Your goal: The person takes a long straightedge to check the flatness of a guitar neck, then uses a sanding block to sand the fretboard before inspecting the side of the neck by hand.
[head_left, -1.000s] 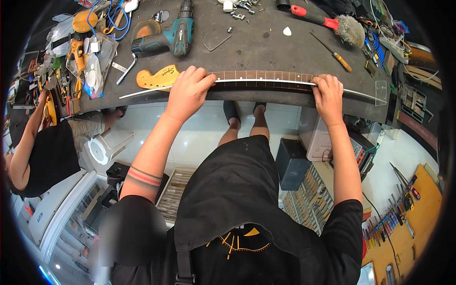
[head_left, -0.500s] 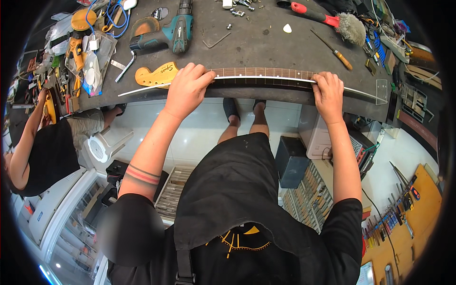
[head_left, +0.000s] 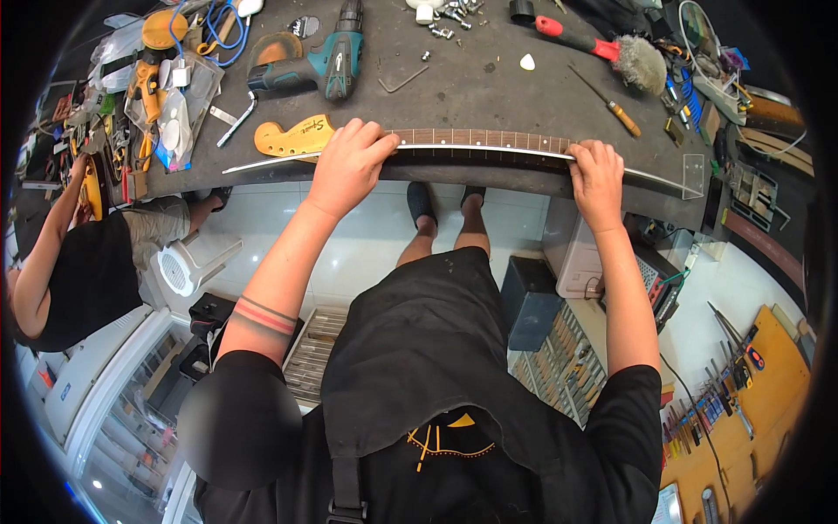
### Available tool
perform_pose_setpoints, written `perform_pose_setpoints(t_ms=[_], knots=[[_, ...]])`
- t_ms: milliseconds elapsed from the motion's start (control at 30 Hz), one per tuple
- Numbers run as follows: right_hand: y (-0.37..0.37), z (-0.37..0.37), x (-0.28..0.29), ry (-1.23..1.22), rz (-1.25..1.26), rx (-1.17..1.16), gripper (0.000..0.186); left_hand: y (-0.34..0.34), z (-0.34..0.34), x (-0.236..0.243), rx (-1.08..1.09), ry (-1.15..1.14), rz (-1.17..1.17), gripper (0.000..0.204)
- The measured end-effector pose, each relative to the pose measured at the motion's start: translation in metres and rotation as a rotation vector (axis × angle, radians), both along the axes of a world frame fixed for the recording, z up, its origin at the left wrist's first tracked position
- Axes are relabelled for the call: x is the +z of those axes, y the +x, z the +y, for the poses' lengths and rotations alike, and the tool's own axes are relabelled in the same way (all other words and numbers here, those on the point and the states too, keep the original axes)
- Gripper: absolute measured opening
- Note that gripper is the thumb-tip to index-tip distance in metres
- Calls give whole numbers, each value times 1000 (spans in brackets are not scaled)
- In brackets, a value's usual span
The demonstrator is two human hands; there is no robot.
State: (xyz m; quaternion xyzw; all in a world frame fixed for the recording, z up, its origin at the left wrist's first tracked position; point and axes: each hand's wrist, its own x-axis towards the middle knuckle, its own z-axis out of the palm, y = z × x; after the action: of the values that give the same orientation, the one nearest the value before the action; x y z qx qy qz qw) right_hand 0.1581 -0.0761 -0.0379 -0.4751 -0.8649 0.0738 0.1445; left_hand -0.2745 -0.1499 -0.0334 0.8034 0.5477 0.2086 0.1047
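Far out to the left of our left hand point(head_left: 347, 170), a second person point(head_left: 74, 262) in a black shirt is half cut off by the dark rim of the picture, so we cannot make out what that person's raised hand touches among the cluttered tools there. Just beyond our left hand lies a teal cordless drill point(head_left: 325, 63), with a bent hex key point(head_left: 403, 81) beside it.

Our left hand lies palm down on the guitar neck point(head_left: 471, 144), fingers together and curled over its far edge, hiding the stretch where the pale yellow headstock point(head_left: 292, 138) meets the fretboard. A long thin metal straightedge point(head_left: 262, 162) sticks out to the left from under that hand; how it runs beneath the palm is hidden.

Between our hands the neck lies lengthwise along the near edge of the dark workbench point(head_left: 489, 87), its brown fretboard crossed by light fret lines with small dots.

Our right hand point(head_left: 596, 179) presses down on the neck's other end, fingers closed over it, covering the heel. Past it a narrow strip runs on toward a clear plastic piece point(head_left: 694, 173). Beyond this hand lie a screwdriver point(head_left: 611, 103) and a red-handled brush point(head_left: 602, 48).
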Motion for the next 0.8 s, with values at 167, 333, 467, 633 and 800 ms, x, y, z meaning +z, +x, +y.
perform_pose_setpoints(t_ms=[167, 333, 467, 633, 800], knots=[[-3, -4, 34, -124, 24, 67, 20, -10, -13, 24, -16, -49, -45, 14], [-12, -40, 105, -251, 14, 149, 31, -25, -62, 70, 31, -201, -122, 17], [-18, -60, 150, -242, -4, 184, 37, -26, -98, 100, 54, -503, -219, 27], [-29, -51, 193, -252, -110, 266, 41, -49, -132, 97, 118, -555, -271, 29], [2, -58, 235, -66, -157, 223, 49, -57, -143, 112, 180, -497, -318, 29]])
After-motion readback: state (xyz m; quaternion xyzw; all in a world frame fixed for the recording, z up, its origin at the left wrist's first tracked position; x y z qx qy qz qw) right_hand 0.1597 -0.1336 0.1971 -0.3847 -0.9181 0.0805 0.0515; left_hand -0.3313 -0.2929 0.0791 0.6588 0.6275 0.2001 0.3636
